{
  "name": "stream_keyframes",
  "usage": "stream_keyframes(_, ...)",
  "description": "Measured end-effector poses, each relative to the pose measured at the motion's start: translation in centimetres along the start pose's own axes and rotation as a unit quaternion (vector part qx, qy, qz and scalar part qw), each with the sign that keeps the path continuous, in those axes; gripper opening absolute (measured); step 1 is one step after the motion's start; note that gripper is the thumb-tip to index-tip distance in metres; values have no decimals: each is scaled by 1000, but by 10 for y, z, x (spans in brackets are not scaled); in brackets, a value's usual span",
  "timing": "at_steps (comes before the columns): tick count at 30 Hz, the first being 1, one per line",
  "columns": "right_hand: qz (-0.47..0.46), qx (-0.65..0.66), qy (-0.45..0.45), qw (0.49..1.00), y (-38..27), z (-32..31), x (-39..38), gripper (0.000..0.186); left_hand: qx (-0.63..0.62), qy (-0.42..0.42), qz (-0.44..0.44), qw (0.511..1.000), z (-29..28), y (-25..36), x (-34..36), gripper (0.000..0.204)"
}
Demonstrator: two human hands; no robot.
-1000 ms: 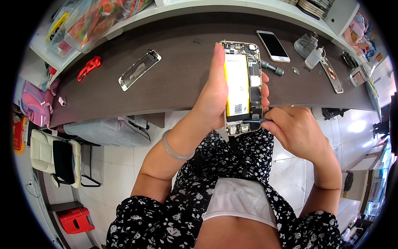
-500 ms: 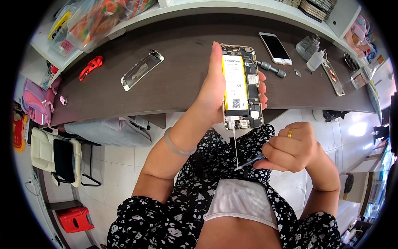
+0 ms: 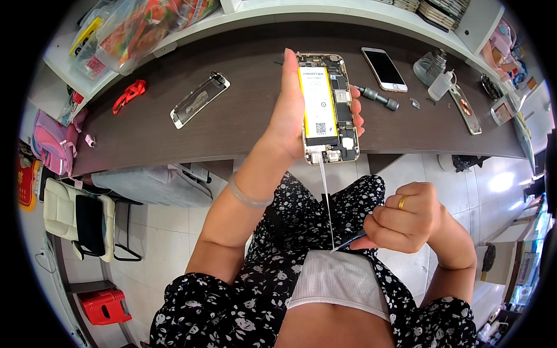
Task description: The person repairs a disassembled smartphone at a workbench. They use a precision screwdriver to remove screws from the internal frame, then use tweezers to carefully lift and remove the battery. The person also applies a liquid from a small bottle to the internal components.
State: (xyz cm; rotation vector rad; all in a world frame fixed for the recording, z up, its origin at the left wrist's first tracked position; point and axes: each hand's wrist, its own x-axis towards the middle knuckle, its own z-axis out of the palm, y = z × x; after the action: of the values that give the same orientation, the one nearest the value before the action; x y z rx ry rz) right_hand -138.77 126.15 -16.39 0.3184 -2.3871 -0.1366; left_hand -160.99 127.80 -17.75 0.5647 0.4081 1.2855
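My left hand is wrapped round an opened phone body, thumb along its left edge and fingertips showing at the right. Inside the phone lies a white battery with yellow edges, next to the dark circuit parts. A thin white adhesive strip runs taut from the phone's lower end toward my lap. Its far end is caught at the tip of slim dark tweezers. My right hand, with a gold ring, is closed in a fist around the tweezers.
On the brown desk lie a detached phone screen, a red strap, a white-framed phone, a dark screwdriver and a phone back shell. A glass bottle and a white squeeze bottle stand at the right.
The white strip has stretched longer. My right hand with the tweezers has moved slightly down toward me, while my left hand and the phone have shifted up and left.
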Motion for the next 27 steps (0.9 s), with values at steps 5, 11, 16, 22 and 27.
stream_keyframes(5, 1, -4, 1, 1000, 0, 0, -1, 37, 0, 1, -1, 1000, -5, 8, 6, 105)
stream_keyframes(11, 9, -23, -22, 999, 2, -3, 0, 30, 31, 54, 42, 997, -9, 23, 15, 103)
stream_keyframes(16, 4, -20, -19, 1000, 4, 0, -2, 30, 44, 107, 83, 990, -11, 32, 17, 102)
stream_keyframes(22, 9, -22, -35, 999, 3, -4, -4, 32, 73, 108, 93, 987, -16, 38, 13, 102)
stream_keyframes(27, -13, 40, -44, 998, -10, -4, -5, 33, 13, 60, 109, 992, -35, 57, 8, 103)
